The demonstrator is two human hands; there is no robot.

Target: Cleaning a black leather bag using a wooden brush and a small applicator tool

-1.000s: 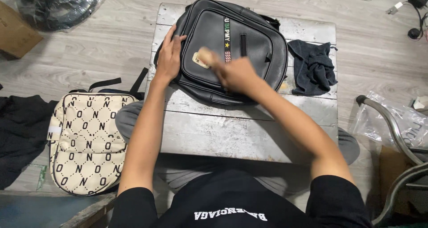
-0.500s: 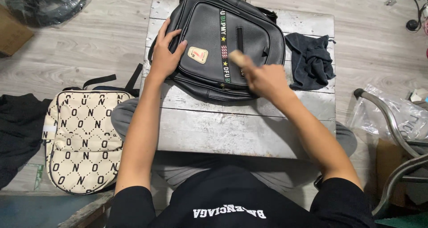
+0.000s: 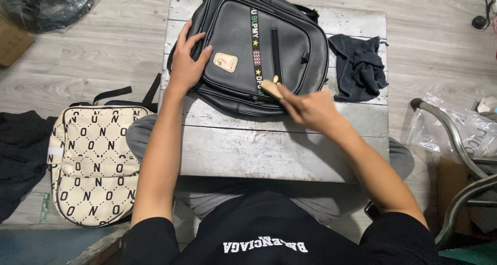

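Two bare hands are seen on a black leather backpack (image 3: 259, 47) that's laid flat at the far end of a worn metal table (image 3: 279, 146). The left hand (image 3: 186, 63) is pressed on the bag's left edge, fingers spread wide. A small tan wooden brush (image 3: 271, 87) is gripped in the right hand (image 3: 310, 108), fingers curled tight around it, its tip touching the lower front panel. A dark grey rag (image 3: 358, 67) is crumpled just beside the bag. A cream patterned backpack (image 3: 93, 164) is lying on the floor, well apart.
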